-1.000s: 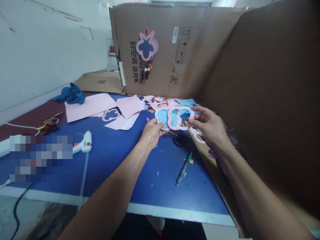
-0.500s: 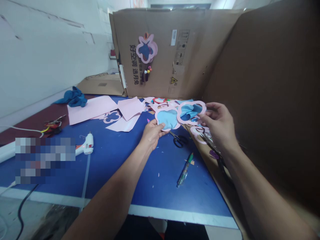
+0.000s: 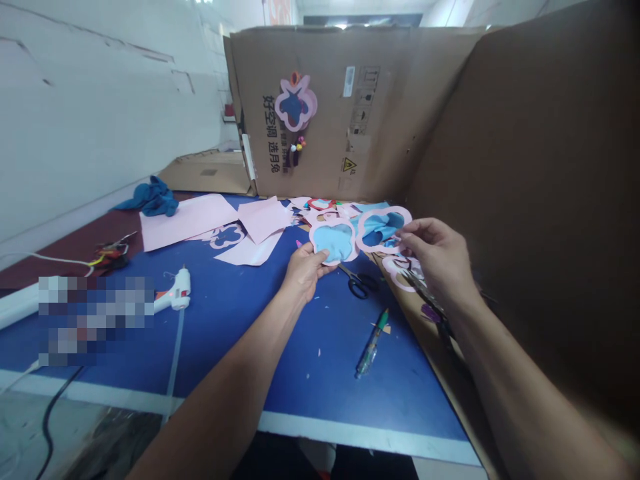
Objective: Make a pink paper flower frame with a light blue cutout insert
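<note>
Pink, wavy-edged card [image 3: 353, 249] with a light-blue sheet [image 3: 333, 240] filling its middle is pinched in the left hand [image 3: 304, 268] above the smooth blue table [image 3: 290, 360]. Just beside it, the right hand [image 3: 440, 250] grips a hollow, lobed pink frame [image 3: 383, 211]. Black-handled scissors [image 3: 358, 287] lie near.

READABLE MARKINGS

All stand on the upright brown cardboard panel [image 3: 400, 80]. From view centre:
- 11 o'clock: vertical black Chinese lettering [image 3: 271, 137], "好空调 选月兔"; smaller adjoining line [image 3: 283, 160] illegible.
- 1 o'clock: black-printed handling pictograms [image 3: 367, 97], including upward arrows [image 3: 370, 74]; below, yellow triangular warning sign [image 3: 349, 165].
- 12 o'clock: white rectangular label [image 3: 349, 81], print illegible.
</note>
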A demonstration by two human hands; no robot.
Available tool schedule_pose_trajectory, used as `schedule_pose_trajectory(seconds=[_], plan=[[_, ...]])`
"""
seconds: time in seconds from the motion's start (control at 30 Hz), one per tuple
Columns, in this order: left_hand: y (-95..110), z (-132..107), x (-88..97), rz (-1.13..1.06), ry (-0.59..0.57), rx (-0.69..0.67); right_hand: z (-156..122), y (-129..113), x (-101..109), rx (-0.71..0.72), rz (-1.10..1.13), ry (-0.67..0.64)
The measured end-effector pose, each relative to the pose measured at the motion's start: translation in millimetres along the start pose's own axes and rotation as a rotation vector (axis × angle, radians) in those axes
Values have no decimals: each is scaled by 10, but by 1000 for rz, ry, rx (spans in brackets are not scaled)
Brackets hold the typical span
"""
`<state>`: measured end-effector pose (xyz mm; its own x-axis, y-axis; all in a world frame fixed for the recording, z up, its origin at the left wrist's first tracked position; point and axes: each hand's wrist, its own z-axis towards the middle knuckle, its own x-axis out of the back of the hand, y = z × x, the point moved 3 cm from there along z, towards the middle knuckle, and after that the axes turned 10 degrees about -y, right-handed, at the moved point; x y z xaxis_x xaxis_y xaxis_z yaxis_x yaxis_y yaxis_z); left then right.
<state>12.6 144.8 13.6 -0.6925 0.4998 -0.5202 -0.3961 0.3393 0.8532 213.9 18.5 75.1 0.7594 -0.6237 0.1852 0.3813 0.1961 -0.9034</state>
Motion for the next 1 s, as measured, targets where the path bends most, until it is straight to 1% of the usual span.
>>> schedule_pose_trajectory(seconds=[0.2,0.3,0.37,0.5,0.67,0.87,1.0], plan=[[0,16,25,-9,11,10,-1,58,19,-83,-4,-11],[22,19,39,-9,22,-14,11,94,27,-136,18,-19],[37,16,44,-13,22,-27,19,108,27,-147,26,-35],[51,16,52,-12,3,-35,29,114,20,-113,17,-68],[37,33,69,-10,-4,-42,10,91,19,-105,-21,-49],[43,44,97,-5,3,-53,-4,21,48,33,-163,-19],[93,70,173,-2,55,-75,14,0,68,97,-279,-44]])
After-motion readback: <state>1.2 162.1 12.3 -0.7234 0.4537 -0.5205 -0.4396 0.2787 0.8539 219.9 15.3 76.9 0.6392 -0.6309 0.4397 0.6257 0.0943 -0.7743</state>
